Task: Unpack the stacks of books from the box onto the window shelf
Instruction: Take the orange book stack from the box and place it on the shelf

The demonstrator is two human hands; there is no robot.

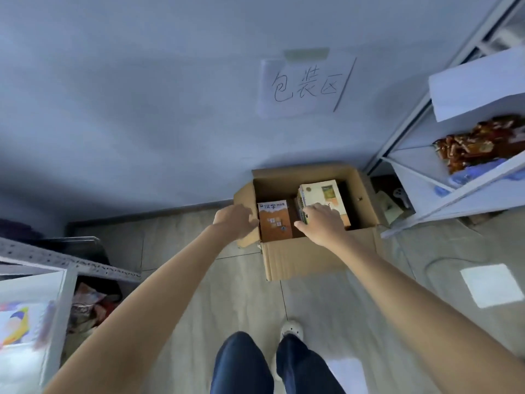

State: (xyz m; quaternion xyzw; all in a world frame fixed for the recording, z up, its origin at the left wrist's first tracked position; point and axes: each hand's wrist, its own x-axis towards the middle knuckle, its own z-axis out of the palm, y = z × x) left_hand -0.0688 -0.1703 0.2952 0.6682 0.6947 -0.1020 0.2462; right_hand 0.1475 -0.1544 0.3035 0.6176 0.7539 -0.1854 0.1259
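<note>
Fingers (326, 213) touch books (324, 194) in box (312, 254) on tiled floor (241, 294).

One head-worn wide-angle view looks steeply down, forward at the floor (176, 245), wall (142, 95) close ahead.

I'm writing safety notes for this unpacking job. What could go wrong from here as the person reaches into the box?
1. The right hand rests on the taller book stack; lifted one-handed, its books may slide apart.
2. The left hand is at the box's side flap, which may bend.
3. The shelf corner sits close beside the box.
</note>
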